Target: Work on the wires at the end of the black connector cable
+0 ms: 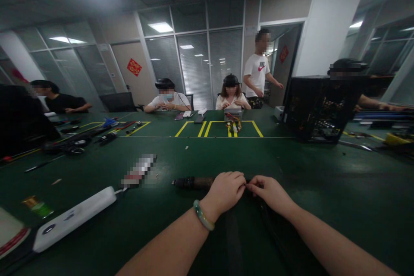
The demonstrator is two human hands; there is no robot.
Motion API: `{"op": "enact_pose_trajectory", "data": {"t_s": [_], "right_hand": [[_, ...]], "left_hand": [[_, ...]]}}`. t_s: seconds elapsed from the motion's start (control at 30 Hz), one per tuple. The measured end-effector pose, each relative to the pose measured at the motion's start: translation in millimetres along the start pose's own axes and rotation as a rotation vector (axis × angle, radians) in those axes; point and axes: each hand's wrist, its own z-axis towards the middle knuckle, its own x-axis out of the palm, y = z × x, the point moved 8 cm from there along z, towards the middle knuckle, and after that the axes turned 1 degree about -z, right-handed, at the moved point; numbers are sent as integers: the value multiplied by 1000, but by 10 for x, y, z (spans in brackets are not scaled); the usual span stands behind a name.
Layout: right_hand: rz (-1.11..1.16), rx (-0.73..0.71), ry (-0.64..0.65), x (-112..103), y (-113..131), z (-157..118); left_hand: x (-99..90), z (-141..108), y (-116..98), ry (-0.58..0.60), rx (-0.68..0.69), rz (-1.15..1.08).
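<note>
At table centre | left hand (228,187) curled over dark tool (202,183) | right hand (268,192) pinching, apparently cable

"NIKE" and red swoosh (261,68) | white T-shirt (254,78); characters, illegible | left red diamond sign (134,67)

Left hand (226,187): at six o'clock, hiding the rear of your dark cylindrical tool (194,183) from you.
Right hand (268,192): at five o'clock; whatever sits at your fingertips is too small and dark to tell.
Container (9,233): at eight o'clock, cut off by your left edge.
Pixelated item (139,170): also at eight, masked from you.
Seated person (344,79): at two, face masked, body partly behind your black computer case (312,110).
</note>
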Motion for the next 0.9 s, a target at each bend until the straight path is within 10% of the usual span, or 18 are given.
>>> {"op": "enact_pose_trajectory", "data": {"t_s": [0.9], "right_hand": [[61,-2,-32,56,-226,79]], "left_hand": [[42,7,36,-23,2,-50]]}}
